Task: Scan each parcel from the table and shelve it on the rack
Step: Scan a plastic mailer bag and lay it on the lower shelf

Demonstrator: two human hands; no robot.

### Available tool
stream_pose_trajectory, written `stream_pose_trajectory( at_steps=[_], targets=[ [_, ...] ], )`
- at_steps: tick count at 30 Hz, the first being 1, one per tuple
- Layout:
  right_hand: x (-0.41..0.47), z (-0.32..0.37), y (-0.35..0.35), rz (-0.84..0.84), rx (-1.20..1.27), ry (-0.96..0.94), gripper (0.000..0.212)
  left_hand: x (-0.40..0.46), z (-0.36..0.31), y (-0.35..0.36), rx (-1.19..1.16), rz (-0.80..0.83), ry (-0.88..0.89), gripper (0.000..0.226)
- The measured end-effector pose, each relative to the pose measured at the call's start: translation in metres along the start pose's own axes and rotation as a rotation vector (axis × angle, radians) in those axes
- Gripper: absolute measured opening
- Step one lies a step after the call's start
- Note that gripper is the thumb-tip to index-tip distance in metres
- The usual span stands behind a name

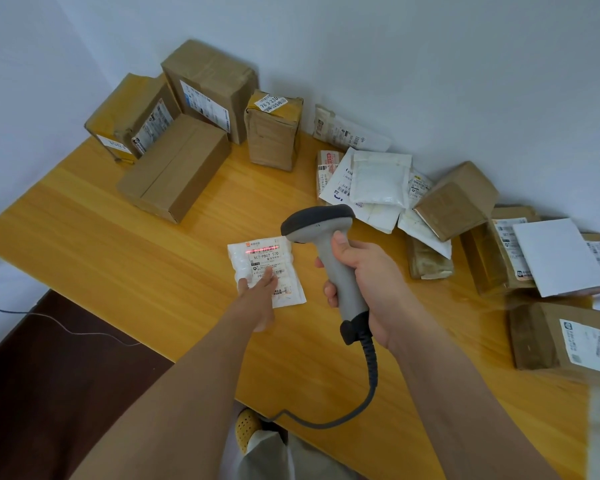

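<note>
Your right hand (364, 282) is wrapped fully around the handle of the grey corded handheld barcode scanner (326, 251), with its dark head tipped down and to the left. Your left hand (258, 292) lies with fingers extended flat on the near part of the small white padded parcel with a printed shipping label (267, 271), pressing it against the bench rather than gripping it. This parcel lies flat on the yellow wooden bench (136, 258), apart from the other stock, and the red scan line falls across the barcode at the label's upper edge. The scan appears to be in progress; shelving is not yet done, and the rack is not in view. Observe the following risks. If your left fingers slide upward, they will cover the barcode and block the read. If the scanner tilts, the beam may leave the code or glare off the glossy wrapper. The coiled grey cable (369, 379) hangs over the bench edge and may snag as you withdraw. Beyond, brown cardboard boxes (187, 147) stand along the wall and white mailers (378, 181) lie in a loose heap; a stray beam could register one of these labels instead.
</note>
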State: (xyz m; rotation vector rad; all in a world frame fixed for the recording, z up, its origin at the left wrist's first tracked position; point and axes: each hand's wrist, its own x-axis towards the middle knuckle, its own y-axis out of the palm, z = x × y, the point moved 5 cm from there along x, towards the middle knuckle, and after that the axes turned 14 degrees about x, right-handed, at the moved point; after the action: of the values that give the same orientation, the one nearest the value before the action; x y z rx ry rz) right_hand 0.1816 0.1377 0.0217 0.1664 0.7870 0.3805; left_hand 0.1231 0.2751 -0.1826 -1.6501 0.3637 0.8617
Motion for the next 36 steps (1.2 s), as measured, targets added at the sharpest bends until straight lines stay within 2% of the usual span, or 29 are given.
stream_pose_trajectory(
  at_steps=[8, 13, 16, 19, 23, 25, 28, 31, 33, 36],
  targets=[
    [0.000, 0.001, 0.000, -0.028, 0.017, -0.002, 0.023, -0.004, 0.003, 0.000, -0.056, -0.038, 0.018, 0.082],
    [0.000, 0.001, 0.000, -0.040, 0.005, -0.015, 0.030, -0.006, 0.004, 0.001, -0.096, -0.049, 0.026, 0.082],
    [0.000, 0.002, 0.000, -0.030, -0.026, -0.022, 0.030, -0.004, 0.006, 0.000, -0.168, -0.072, 0.012, 0.073],
    [-0.001, -0.001, 0.001, -0.022, -0.043, -0.007, 0.031, -0.004, 0.013, -0.005, -0.280, -0.210, -0.025, 0.051],
    [0.000, -0.009, 0.002, -0.031, 0.040, -0.020, 0.029, -0.012, 0.025, -0.011, -0.453, -0.575, -0.179, 0.030],
    [0.000, -0.013, 0.000, -0.046, 0.069, -0.023, 0.029, -0.018, 0.034, -0.006, -0.518, -0.608, -0.366, 0.050],
    [-0.001, -0.020, -0.002, -0.071, 0.045, -0.020, 0.031, -0.021, 0.043, 0.005, -0.676, -0.418, -0.578, 0.087],
    [-0.006, -0.024, 0.001, -0.060, -0.019, -0.013, 0.031, -0.027, 0.050, 0.008, -0.707, -0.275, -0.701, 0.115],
    [-0.009, -0.027, 0.004, -0.053, -0.082, -0.005, 0.031, -0.031, 0.050, 0.014, -0.771, -0.209, -0.731, 0.121],
    [-0.013, -0.031, 0.010, -0.026, -0.203, 0.012, 0.031, -0.031, 0.053, 0.018, -0.924, -0.261, -0.672, 0.109]
  ],
)
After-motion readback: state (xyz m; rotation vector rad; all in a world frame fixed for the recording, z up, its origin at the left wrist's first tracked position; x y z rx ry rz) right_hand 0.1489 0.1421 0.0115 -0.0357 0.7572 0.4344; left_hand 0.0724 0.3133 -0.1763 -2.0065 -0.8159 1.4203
